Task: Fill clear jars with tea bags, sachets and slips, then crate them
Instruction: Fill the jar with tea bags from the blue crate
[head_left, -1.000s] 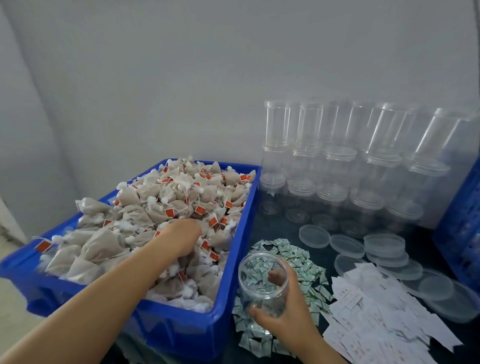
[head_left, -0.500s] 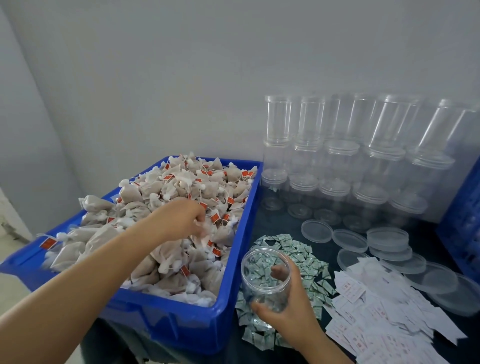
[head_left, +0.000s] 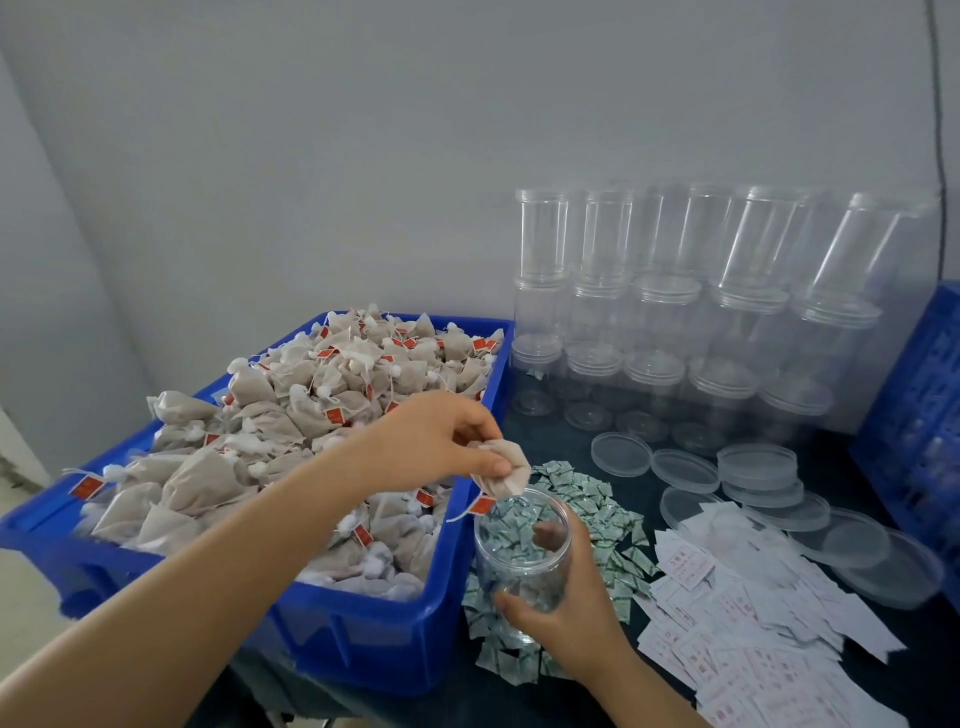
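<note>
Now, tea bag above jar.

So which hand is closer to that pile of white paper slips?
Right. The right hand grips the clear jar just left of the paper slips. The left hand holds a tea bag above the jar's mouth, farther away.

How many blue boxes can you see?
2. One blue bin heaped with tea bags sits on the left. One blue crate stands at the right edge, only partly in view. Others may be outside the picture.
</note>
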